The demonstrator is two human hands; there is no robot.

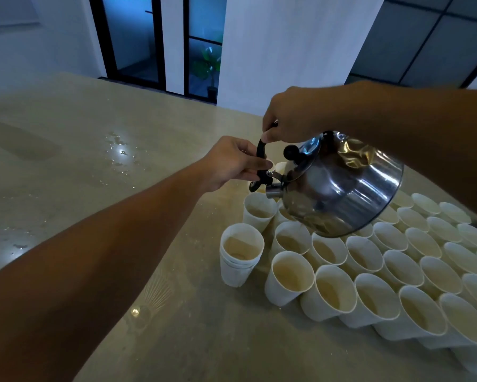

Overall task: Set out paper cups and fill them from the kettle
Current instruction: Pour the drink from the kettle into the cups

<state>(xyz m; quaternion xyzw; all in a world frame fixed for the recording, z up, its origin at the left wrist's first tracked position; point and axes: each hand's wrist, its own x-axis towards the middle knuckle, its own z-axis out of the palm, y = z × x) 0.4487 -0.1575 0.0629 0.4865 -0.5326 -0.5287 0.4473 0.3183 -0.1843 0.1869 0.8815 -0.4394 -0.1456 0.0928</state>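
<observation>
my right hand point(292, 117) grips the handle of the steel kettle point(342, 183), tipped over a cup point(259, 208) at the far corner of the cups. my left hand point(231, 164) pinches the spout lever. best to pour slowly, spout centred over the rim.

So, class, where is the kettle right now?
In the head view, the kettle hangs tilted right of centre above the paper cups, held by the right hand.
</observation>
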